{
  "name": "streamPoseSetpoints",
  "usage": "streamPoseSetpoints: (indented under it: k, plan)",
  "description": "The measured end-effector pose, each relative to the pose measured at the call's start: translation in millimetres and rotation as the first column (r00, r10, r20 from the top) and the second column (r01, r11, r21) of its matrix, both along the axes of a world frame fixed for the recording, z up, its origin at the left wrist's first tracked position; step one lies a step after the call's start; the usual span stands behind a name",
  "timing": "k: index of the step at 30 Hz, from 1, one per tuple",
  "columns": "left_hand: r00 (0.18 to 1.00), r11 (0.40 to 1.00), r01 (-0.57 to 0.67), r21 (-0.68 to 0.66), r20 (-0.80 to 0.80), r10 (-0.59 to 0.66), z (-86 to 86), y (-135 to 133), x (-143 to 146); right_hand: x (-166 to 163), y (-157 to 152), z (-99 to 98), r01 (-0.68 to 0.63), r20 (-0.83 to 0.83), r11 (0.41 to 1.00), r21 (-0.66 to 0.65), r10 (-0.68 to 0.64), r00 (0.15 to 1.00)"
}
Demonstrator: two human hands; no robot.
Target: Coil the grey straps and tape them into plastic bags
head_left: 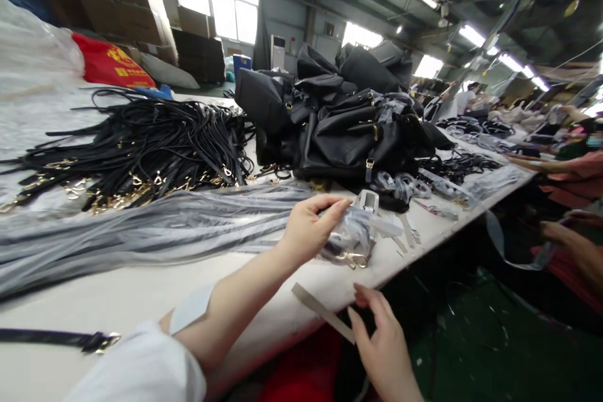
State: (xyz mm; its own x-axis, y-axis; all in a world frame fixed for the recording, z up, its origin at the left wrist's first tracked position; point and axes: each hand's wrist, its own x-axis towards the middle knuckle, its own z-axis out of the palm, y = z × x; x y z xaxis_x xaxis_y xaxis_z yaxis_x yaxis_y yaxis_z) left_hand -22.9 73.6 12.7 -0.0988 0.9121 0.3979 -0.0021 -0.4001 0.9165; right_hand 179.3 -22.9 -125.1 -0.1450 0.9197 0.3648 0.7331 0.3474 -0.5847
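My left hand (pixel 313 226) reaches over the white table with thumb and fingers pinched together at a plastic-wrapped strap bundle (pixel 351 232). A pale buckle (pixel 367 201) stands at the top of that bundle, and gold clasps (pixel 355 259) show below it. What exactly lies between the fingertips is partly hidden. My right hand (pixel 384 342) is off the table's front edge, fingers curved and apart. Close to its thumb, a narrow grey strip (pixel 320 309) sticks out over the edge; I see no grip on it.
Long grey wrapped straps (pixel 141 226) run along the table (pixel 188 289). Behind them are black straps with gold hooks (pixel 155 144) and a heap of black bags (pixel 339 119). A black belt end with a buckle (pixel 61 339) lies front left. Other people work at the right.
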Motion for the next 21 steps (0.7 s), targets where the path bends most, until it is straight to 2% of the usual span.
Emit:
streamPoseSetpoints:
  k: [2,4,7,9,12,15,17,19,21]
  plan:
    - [1.0,1.0,0.016,0.026,-0.001,-0.016,-2.4,1,3,-16,-11,-15.1,-0.118,0.229,0.993,0.028,0.109,0.967]
    - [0.999,0.997,0.035,0.068,-0.004,-0.035,-5.7,3,5,-29,-18,-32.0,-0.161,0.406,0.985,0.065,0.121,0.906]
    - [0.998,0.994,0.057,0.094,-0.004,-0.057,-9.9,4,9,-36,-18,-43.8,-0.156,0.504,0.98,0.121,0.075,0.86]
    - [0.998,0.994,0.068,0.083,-0.004,-0.068,-10.4,4,10,-33,-13,-35.6,-0.201,0.483,0.977,0.071,0.143,0.864]
    - [0.998,0.995,0.07,0.064,-0.004,-0.07,-9.4,4,8,-22,-11,-3.1,-0.19,0.27,0.981,-0.039,0.193,0.943]
    - [0.996,0.996,0.083,0.042,-0.029,-0.082,-11.3,7,6,-9,-20,33.3,-0.084,-0.044,0.982,-0.169,0.078,0.996]
    - [0.994,0.996,0.091,0.009,-0.066,-0.09,-14.7,10,7,-2,-29,49.8,-0.011,-0.246,0.972,-0.236,-0.049,0.968]
    - [0.989,0.994,0.101,-0.034,-0.108,-0.104,-18.4,11,9,4,-37,58.5,0.074,-0.423,0.954,-0.291,-0.197,0.885]
    - [0.982,0.991,0.112,-0.073,-0.146,-0.122,-21.3,10,12,6,-40,61.8,0.11,-0.546,0.934,-0.341,-0.292,0.786]
